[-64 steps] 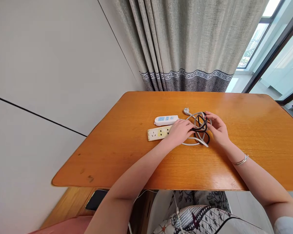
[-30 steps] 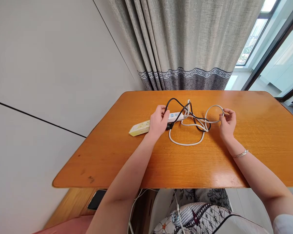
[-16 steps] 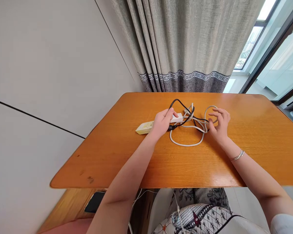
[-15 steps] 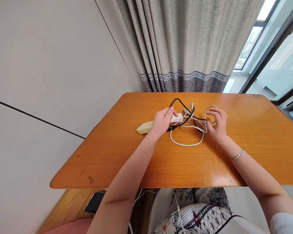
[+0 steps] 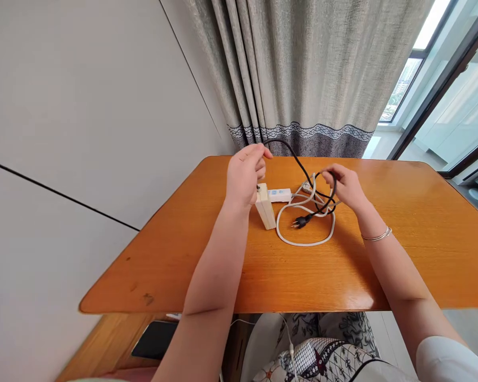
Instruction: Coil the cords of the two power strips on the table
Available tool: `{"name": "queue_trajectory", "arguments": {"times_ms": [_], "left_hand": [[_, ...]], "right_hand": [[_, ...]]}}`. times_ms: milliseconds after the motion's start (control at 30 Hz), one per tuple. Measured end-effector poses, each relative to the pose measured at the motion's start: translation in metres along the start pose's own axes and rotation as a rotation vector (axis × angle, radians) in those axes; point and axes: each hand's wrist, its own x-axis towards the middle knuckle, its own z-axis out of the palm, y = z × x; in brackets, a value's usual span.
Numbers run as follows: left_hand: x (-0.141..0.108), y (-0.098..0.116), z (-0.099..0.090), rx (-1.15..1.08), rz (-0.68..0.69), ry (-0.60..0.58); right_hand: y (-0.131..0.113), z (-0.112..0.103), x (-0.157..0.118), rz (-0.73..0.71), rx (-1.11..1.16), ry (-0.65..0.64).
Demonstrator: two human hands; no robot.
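My left hand [image 5: 245,175] is closed, raised over the left end of the cord pile, pinching one end of a black power cord [image 5: 289,149]. Just below it a cream-coloured block [image 5: 266,208] stands tilted on its edge; its far side is hidden by the hand. Beside the block lies a white power strip [image 5: 279,196] with blue marks. To the right, the fingers of my right hand [image 5: 346,187] close around a loop of the black cord. Its black plug [image 5: 300,222], prongs pointing left, rests within a loop of white cable [image 5: 306,244].
The wooden table [image 5: 175,254] carries all of this. A grey curtain [image 5: 314,69] hangs behind its far edge, and a white wall panel [image 5: 83,106] stands to the left. Below the near edge lies a dark phone-like slab [image 5: 154,339].
My left hand has lifted from the strip with the black cord's end. My right hand has moved left and closed on the cord. The plug now lies in the white loop; the cream block has turned.
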Motion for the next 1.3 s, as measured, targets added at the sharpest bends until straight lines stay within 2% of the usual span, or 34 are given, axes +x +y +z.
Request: {"name": "queue_trajectory", "arguments": {"times_ms": [167,267,367,567,700,867,1033,1167,1300], "left_hand": [[0.002,0.003,-0.016,-0.189,-0.006,0.075],[0.002,0.003,-0.017,-0.271,-0.012,0.093],[0.002,0.004,-0.014,-0.313,-0.045,0.105],[0.004,0.006,-0.016,-0.436,-0.109,0.164],[0.005,0.007,-0.019,-0.509,-0.136,0.218],[0.003,0.011,-0.014,-0.546,-0.102,0.286],[0.003,0.011,-0.014,-0.544,-0.095,0.312],[0.004,0.009,-0.017,-0.542,-0.084,0.314],[0.004,0.009,-0.019,-0.541,-0.104,0.303]], "right_hand": [[0.007,-0.023,0.007,0.132,0.39,0.262],[0.009,-0.03,0.008,0.22,0.55,0.326],[0.014,-0.037,0.008,0.236,0.598,0.364],[0.037,-0.06,0.014,0.255,0.649,0.67],[0.053,-0.076,0.015,0.271,0.54,0.785],[0.06,-0.085,0.014,0.298,0.449,0.737],[0.04,-0.08,0.01,0.413,0.488,0.605],[0.017,-0.073,0.007,0.51,0.398,0.409],[0.006,-0.073,0.004,0.613,0.247,0.182]]}}
